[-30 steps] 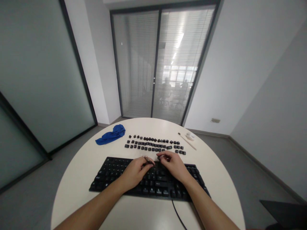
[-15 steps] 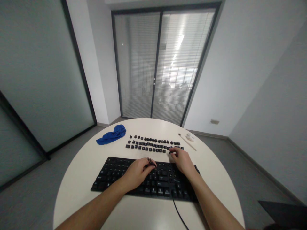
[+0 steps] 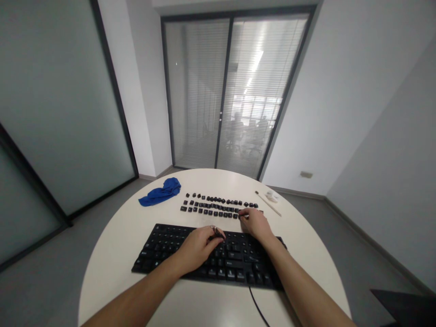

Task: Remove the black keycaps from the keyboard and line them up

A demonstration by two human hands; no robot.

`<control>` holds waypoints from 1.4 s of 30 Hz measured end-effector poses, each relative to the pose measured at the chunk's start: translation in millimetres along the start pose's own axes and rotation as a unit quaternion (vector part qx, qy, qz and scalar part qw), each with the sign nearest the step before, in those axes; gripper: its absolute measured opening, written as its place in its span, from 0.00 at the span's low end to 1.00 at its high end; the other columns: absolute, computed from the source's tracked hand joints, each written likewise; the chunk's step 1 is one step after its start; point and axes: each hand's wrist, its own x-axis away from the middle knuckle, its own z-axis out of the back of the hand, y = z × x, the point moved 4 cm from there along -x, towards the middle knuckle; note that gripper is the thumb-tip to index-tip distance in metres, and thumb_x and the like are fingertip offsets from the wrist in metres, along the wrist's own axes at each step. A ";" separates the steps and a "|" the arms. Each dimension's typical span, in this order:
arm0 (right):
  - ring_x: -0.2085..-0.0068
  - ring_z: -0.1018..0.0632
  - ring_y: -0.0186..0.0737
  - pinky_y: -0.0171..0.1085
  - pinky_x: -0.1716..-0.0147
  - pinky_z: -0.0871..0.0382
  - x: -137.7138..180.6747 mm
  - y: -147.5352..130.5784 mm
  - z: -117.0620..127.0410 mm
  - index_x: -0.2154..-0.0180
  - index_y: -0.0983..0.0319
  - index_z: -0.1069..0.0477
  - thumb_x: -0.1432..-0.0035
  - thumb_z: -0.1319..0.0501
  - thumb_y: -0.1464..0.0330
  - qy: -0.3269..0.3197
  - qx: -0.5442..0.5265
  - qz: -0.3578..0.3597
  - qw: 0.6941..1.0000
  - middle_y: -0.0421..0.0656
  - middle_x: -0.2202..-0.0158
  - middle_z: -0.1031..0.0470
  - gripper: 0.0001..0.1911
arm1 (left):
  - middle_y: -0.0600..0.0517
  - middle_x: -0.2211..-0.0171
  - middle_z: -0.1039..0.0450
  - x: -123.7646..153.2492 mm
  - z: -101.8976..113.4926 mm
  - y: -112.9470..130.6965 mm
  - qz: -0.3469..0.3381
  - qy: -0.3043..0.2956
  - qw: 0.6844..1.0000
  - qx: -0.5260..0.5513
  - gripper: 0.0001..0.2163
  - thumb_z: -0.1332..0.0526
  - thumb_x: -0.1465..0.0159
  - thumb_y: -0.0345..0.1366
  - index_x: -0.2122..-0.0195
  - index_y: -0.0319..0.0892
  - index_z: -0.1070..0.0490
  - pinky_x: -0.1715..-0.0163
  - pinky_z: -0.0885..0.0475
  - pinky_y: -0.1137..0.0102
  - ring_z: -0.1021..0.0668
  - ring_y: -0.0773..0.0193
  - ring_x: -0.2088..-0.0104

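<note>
A black keyboard (image 3: 160, 247) lies across the near part of the round table, with both my forearms reaching over it. My left hand (image 3: 195, 250) is closed above the middle of the keyboard, around a small dark tool with a thin shiny part (image 3: 218, 233); its full shape is hidden by the fingers. Beyond the keyboard, loose black keycaps (image 3: 210, 213) are laid out in rows. My right hand (image 3: 257, 224) is at the right end of the nearest row, thumb and fingertips pinched on a keycap (image 3: 240, 215) that is partly covered.
A crumpled blue cloth (image 3: 160, 194) lies at the far left of the white table (image 3: 112, 254). At the far right are a thin brush (image 3: 269, 203) and a small whitish item (image 3: 271, 196). The keyboard's black cable (image 3: 256, 305) runs toward the near edge.
My right hand has moved slightly left, bringing the pinched keycap up against the end of the nearest row. My left hand stays over the keyboard with the dark tool. The view has shifted a little.
</note>
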 end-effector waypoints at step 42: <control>0.59 0.21 0.43 0.39 0.57 0.31 19.2 -10.1 15.5 0.58 0.60 0.24 0.40 0.43 0.66 -0.031 -0.062 0.039 0.997 0.45 0.60 0.20 0.11 | 0.50 0.60 0.21 -0.1 0.3 -0.6 0.017 0.015 1.000 0.001 0.08 0.43 0.34 0.34 0.60 0.43 0.23 0.52 0.31 0.65 0.22 0.59 0.57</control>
